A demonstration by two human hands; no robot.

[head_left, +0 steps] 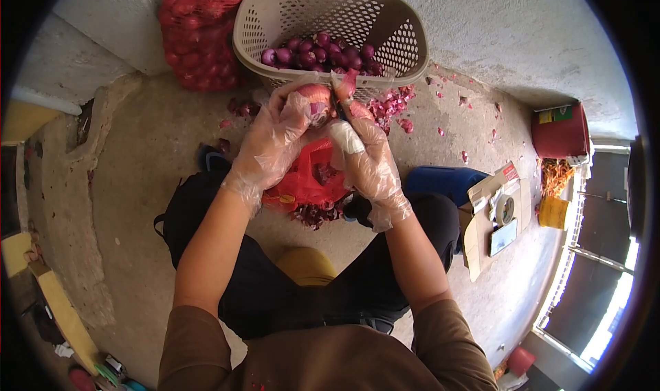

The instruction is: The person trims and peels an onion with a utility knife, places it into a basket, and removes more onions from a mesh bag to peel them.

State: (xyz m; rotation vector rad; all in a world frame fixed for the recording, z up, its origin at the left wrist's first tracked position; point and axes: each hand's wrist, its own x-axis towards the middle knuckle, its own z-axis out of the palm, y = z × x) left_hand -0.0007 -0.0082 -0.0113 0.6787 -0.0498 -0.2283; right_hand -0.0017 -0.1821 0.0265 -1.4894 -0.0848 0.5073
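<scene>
My left hand, in a clear plastic glove, is closed around a partly peeled red onion. Gloved in the same way, my right hand grips a small knife, its dark blade against the onion's right side. White wrapping covers my right thumb. A pinkish strip of skin stands up by the knife. Beneath my hands, an opened red mesh bag lies on the floor between my legs, with dark onion skins at its near edge.
Beyond my hands stands a beige perforated basket holding many purple onions. A full red mesh sack leans left of it. Loose peels litter the floor. To the right are a blue container, cardboard with tape and phone, and a red bucket.
</scene>
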